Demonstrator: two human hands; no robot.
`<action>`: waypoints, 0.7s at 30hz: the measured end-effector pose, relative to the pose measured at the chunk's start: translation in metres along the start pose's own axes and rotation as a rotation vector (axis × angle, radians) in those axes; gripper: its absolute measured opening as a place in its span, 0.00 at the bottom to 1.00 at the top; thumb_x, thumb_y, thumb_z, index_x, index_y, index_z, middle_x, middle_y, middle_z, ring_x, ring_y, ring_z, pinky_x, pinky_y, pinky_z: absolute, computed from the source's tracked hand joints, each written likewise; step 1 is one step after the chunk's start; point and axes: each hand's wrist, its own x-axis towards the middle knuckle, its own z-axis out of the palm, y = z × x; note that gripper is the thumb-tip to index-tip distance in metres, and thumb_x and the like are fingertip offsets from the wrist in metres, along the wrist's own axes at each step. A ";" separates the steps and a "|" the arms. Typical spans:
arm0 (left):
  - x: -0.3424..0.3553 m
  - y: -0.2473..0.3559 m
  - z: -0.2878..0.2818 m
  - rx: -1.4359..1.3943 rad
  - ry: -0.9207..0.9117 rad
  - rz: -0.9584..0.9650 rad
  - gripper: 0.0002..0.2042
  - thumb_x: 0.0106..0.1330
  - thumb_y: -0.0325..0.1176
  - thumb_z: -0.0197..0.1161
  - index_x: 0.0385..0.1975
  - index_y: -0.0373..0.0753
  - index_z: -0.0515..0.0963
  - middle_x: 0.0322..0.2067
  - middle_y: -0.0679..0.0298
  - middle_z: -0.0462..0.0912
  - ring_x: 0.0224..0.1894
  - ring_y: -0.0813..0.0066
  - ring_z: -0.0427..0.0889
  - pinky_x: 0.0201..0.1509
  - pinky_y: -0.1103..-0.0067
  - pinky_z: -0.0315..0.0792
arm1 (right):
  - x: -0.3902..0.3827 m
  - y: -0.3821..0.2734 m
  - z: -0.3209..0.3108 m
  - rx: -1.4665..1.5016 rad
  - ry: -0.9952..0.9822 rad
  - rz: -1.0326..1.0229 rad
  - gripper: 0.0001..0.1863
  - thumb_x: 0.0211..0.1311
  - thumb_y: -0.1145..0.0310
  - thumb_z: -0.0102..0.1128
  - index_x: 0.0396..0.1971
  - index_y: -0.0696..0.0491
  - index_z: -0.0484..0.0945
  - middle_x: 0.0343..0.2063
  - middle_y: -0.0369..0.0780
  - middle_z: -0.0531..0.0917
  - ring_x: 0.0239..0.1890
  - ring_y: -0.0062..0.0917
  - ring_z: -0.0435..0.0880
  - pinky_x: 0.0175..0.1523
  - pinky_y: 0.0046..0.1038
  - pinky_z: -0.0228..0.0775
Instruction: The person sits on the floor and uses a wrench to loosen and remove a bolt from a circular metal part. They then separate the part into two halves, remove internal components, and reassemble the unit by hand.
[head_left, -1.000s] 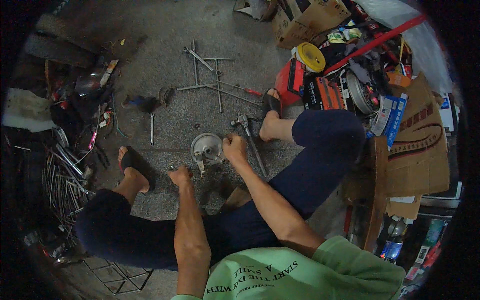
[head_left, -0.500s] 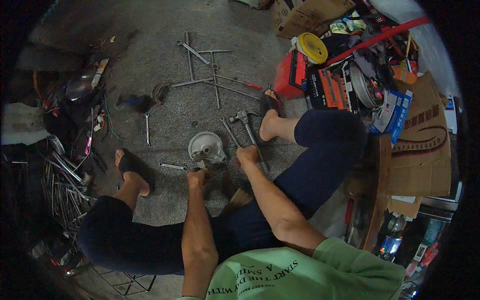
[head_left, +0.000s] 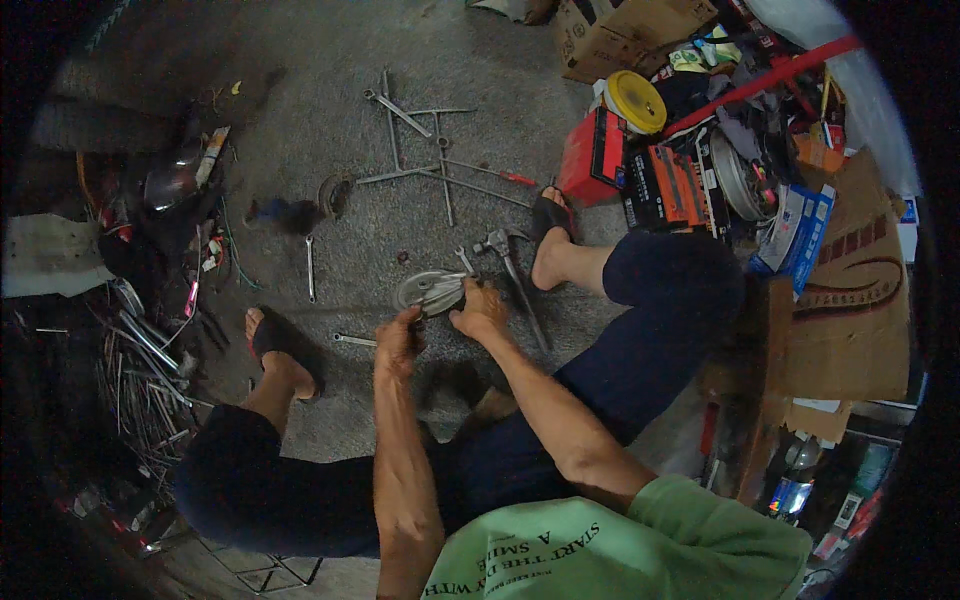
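Note:
Between my knees a round silver metal drum plate (head_left: pixel 426 287) is tilted, with my left hand (head_left: pixel 399 336) gripping its lower left and my right hand (head_left: pixel 477 311) closed on its right side; my fingers partly hide it. A short wrench (head_left: pixel 355 339) lies just left of my left hand. Another wrench (head_left: pixel 464 258) shows just beyond my right hand, its lower part hidden. A hammer (head_left: pixel 513 270) lies to the right of the plate.
Several wrenches and T-handle tools (head_left: pixel 398 140) lie ahead on the floor. A loose wrench (head_left: pixel 310 268) is at left, beside piled metal parts (head_left: pixel 140 400). A red box (head_left: pixel 590 160), yellow-lidded bucket (head_left: pixel 636 100) and cardboard (head_left: pixel 845 320) crowd the right.
The plate, flatter half a second ago, is now tilted up in my hands. My left hand left a short wrench on the floor and moved right; both hands have closed in on the plate.

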 end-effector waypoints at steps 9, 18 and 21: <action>-0.066 0.020 0.045 0.379 -0.090 0.205 0.13 0.57 0.36 0.64 0.26 0.29 0.80 0.18 0.71 0.72 0.19 0.83 0.64 0.22 0.79 0.56 | 0.020 0.037 0.026 0.069 0.103 -0.177 0.46 0.41 0.68 0.72 0.64 0.43 0.59 0.60 0.50 0.65 0.62 0.48 0.63 0.61 0.48 0.60; -0.213 0.149 0.048 0.511 0.016 0.488 0.17 0.55 0.41 0.67 0.28 0.29 0.79 0.17 0.70 0.72 0.19 0.85 0.64 0.22 0.83 0.54 | 0.006 -0.069 -0.132 -0.096 0.233 -0.880 0.44 0.42 0.72 0.69 0.63 0.52 0.57 0.56 0.50 0.69 0.61 0.44 0.66 0.65 0.46 0.53; -0.268 0.185 0.057 0.515 0.146 0.589 0.17 0.54 0.40 0.68 0.31 0.28 0.79 0.19 0.68 0.75 0.21 0.84 0.68 0.23 0.84 0.58 | -0.011 -0.114 -0.204 -0.093 0.177 -1.051 0.42 0.39 0.74 0.69 0.58 0.63 0.59 0.43 0.53 0.78 0.48 0.47 0.77 0.52 0.44 0.68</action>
